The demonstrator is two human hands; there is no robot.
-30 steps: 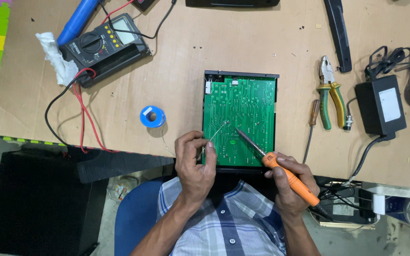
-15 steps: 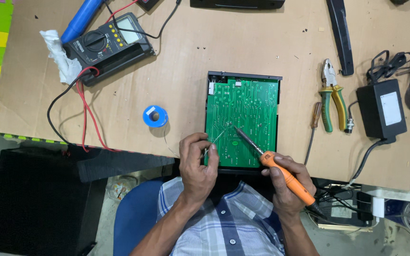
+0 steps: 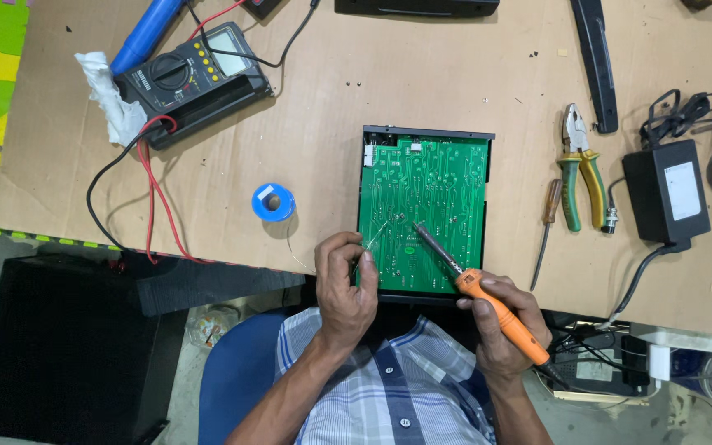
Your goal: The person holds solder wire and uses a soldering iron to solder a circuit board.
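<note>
Circuit board (image 3: 426, 210): green, solder side up in its black case, flat on the desk (image 3: 422, 74), directly before me. My right hand (image 3: 500, 325) is closed around the orange soldering iron (image 3: 488, 301), held like a pen so its tip meets the board's middle. My left hand (image 3: 344, 284), at the board's near-left corner, pinches thin solder wire (image 3: 377, 235) toward that tip. Left of the board: blue solder spool (image 3: 274, 202); farther, the multimeter (image 3: 191, 78). Right of the board: pliers (image 3: 580, 165), within reach.
</note>
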